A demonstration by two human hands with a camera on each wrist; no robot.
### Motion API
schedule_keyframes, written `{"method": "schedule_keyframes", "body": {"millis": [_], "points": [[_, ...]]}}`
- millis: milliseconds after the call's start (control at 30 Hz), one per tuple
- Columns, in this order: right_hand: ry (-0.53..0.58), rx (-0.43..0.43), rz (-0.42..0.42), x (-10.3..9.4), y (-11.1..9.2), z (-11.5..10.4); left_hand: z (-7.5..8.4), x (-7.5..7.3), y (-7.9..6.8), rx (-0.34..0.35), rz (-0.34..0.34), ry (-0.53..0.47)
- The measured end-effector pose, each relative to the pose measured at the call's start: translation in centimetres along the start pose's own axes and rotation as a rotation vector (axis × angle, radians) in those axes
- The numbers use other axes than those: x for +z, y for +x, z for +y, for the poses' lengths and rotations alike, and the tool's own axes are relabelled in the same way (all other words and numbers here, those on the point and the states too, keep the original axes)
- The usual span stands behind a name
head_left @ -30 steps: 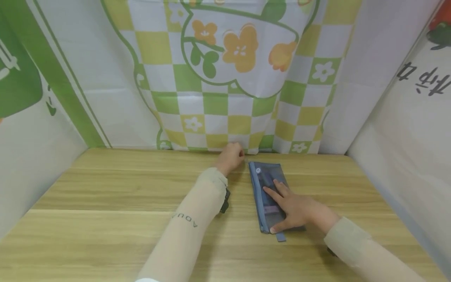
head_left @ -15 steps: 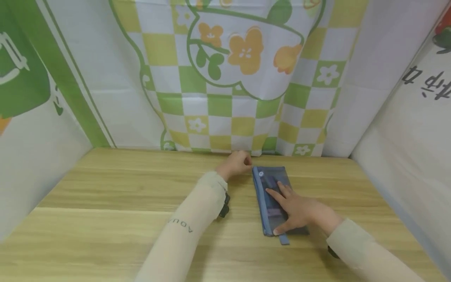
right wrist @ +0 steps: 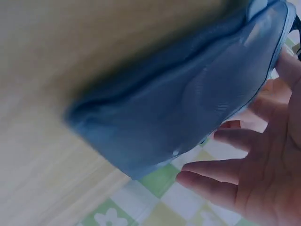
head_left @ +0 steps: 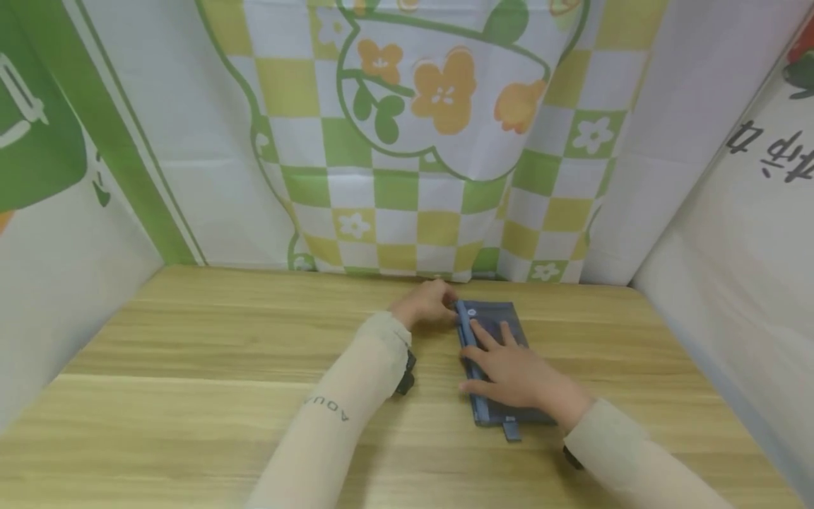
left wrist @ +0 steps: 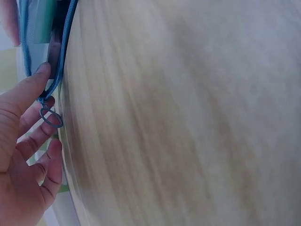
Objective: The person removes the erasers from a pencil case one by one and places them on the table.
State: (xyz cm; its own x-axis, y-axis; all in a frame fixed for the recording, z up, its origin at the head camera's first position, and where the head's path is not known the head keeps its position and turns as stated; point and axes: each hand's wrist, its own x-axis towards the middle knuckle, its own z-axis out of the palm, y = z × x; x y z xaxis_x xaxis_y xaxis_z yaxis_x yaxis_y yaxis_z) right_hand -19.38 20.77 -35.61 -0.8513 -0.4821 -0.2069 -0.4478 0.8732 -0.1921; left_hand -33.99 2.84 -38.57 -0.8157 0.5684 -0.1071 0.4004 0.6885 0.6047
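A blue, see-through zip pouch [head_left: 498, 417] lies on the table, its long zipper edge facing left. At the far-left corner of the pouch is my left hand [head_left: 427, 302]. The left wrist view shows its thumb [left wrist: 35, 84] and forefinger pinching that corner, beside a small cord loop [left wrist: 51, 116]. My right hand [head_left: 511, 371] lies across the pouch with fingers spread and straight, their tips over the zipper edge. Darker contents show faintly through the pouch, but their kind is not clear. A short fabric tab [head_left: 511, 430] sticks out at the near end.
The wooden table [head_left: 191, 396] stretches out on both sides of the pouch. A white curtain with green and yellow checks [head_left: 439, 191] hangs along the back edge. White printed sheets stand at left and right.
My left hand has come rightward from beside the pouch to its far-left corner and now pinches it. My right hand has shifted left and slightly away from me, its fingers reaching the zipper edge.
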Motion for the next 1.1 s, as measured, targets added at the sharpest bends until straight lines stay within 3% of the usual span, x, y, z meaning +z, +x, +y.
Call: {"method": "schedule_keyframes", "body": {"millis": [167,300,467,667,1100], "points": [[-0.069,0.046,0.109,-0.1,0.8,-0.1,0.0,-0.1,0.1,-0.004,0.007,-0.009],[-0.023,0.055,0.166,-0.6,0.7,0.2,0.2,-0.2,0.3,0.031,0.025,-0.004],[0.086,0.067,0.175,-0.9,0.2,1.0,0.6,-0.1,0.3,0.071,0.004,0.02],[0.123,0.022,0.213,-1.9,-1.3,2.4,1.2,0.1,0.1,0.128,-0.013,0.015],[0.241,-0.067,0.244,-2.9,-3.4,3.9,2.7,-0.1,-2.3,0.124,0.038,-0.012]]}}
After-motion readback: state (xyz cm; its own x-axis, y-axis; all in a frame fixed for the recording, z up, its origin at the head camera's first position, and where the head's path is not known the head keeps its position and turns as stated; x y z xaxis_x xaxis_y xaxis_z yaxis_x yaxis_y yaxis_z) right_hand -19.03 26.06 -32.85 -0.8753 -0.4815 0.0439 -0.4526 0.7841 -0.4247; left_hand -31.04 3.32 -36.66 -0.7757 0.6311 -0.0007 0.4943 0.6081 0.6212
